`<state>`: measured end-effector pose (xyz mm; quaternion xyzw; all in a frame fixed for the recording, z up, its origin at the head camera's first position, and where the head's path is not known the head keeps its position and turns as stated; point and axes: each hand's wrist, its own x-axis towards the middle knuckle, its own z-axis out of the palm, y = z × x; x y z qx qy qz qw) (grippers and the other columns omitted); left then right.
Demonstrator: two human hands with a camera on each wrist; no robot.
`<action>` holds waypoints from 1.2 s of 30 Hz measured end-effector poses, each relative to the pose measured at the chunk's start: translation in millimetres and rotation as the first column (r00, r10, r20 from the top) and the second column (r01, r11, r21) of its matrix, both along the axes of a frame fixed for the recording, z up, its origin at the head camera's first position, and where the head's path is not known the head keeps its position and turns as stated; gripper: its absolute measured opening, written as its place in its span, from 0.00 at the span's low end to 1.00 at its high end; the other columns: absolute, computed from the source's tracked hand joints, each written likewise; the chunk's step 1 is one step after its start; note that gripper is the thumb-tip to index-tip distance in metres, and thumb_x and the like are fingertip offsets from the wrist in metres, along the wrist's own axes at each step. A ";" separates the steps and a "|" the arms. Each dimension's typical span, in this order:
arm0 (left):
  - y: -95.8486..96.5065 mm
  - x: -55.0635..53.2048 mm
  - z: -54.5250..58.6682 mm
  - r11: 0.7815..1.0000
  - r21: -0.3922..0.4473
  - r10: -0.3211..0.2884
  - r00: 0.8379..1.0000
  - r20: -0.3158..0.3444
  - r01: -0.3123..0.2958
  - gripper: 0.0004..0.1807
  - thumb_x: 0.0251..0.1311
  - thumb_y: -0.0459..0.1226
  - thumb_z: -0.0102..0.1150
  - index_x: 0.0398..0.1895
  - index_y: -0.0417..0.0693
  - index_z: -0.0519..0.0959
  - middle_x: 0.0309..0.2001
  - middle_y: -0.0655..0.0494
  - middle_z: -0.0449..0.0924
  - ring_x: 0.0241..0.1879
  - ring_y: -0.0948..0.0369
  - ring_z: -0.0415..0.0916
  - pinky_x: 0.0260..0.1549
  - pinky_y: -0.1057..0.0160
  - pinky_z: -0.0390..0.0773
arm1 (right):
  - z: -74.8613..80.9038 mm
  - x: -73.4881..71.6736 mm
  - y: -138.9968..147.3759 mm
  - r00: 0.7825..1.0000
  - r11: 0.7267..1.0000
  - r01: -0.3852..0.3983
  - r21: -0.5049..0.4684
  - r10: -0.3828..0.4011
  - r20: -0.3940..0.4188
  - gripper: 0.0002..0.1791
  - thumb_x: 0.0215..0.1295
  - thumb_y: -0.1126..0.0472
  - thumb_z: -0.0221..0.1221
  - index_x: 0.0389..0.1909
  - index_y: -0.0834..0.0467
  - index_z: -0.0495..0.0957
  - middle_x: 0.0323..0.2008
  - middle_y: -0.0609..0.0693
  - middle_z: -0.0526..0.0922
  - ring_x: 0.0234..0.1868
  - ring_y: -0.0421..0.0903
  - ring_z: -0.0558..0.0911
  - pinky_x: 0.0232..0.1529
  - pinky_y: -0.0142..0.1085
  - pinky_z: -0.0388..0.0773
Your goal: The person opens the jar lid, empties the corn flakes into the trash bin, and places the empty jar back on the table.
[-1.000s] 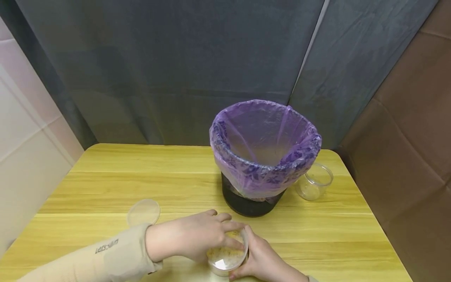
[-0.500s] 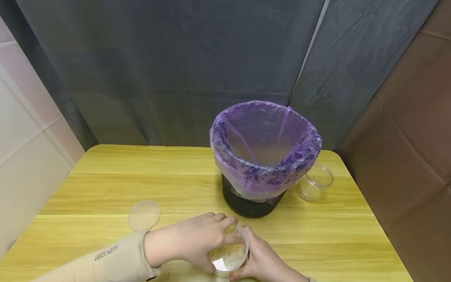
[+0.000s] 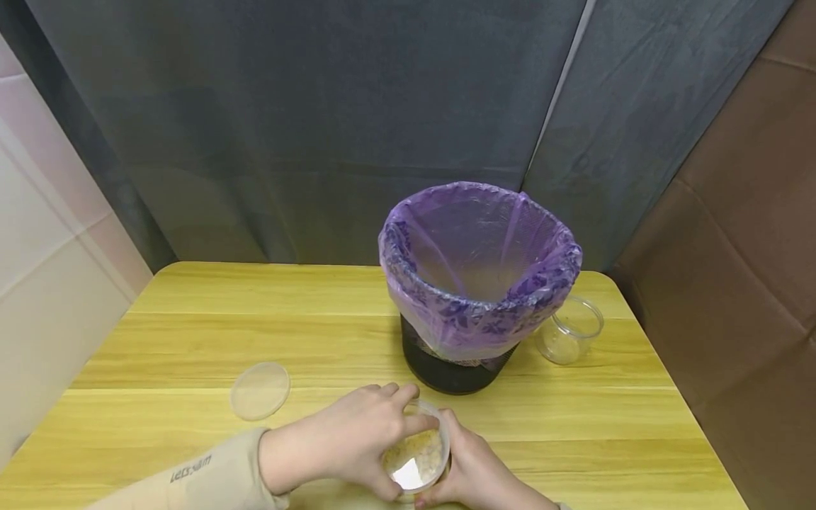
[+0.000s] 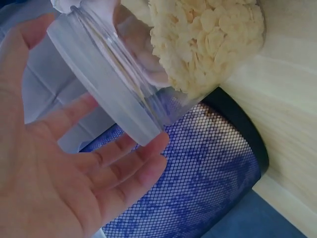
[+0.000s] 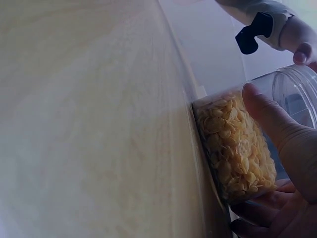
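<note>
My right hand (image 3: 474, 467) grips a clear plastic jar (image 5: 262, 85) low over the table's near side, thumb along its wall and fingers underneath. Pale yellow flakes (image 5: 237, 144) fill the jar's lower part. A translucent lid (image 4: 104, 79) covers its mouth. My left hand (image 3: 357, 439) spans this lid from the left, its thumb and fingers at the rim. In the left wrist view, the fingertips (image 4: 156, 144) touch the lid's edge and the palm stays apart from its top. Part of the lid is hidden by the fingers in the head view.
A black mesh bin (image 3: 446, 375) lined with a purple bag (image 3: 472, 322) stands just beyond the jar. Behind its right side is an open clear jar (image 3: 564, 347). A loose translucent round lid (image 3: 260, 391) lies on the wooden table (image 3: 255, 326) at left.
My left hand has turned on the lid, its thumb now showing at the near rim and its fingers shifted slightly left. The left sleeve has dropped lower. The right hand stays nearly still.
</note>
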<state>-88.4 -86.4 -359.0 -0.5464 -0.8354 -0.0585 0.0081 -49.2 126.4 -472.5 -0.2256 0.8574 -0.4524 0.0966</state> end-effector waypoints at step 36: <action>-17.5 -1.2 7.0 0.952 0.237 0.199 0.980 -0.002 -0.193 0.43 0.33 0.59 0.69 0.57 0.53 0.75 0.46 0.49 0.72 0.38 0.57 0.74 0.33 0.58 0.79 | -0.2 -0.6 -1.2 0.999 0.999 0.030 0.034 -0.030 0.009 0.53 0.32 0.40 0.77 0.60 0.47 0.60 0.54 0.43 0.74 0.53 0.41 0.75 0.53 0.40 0.73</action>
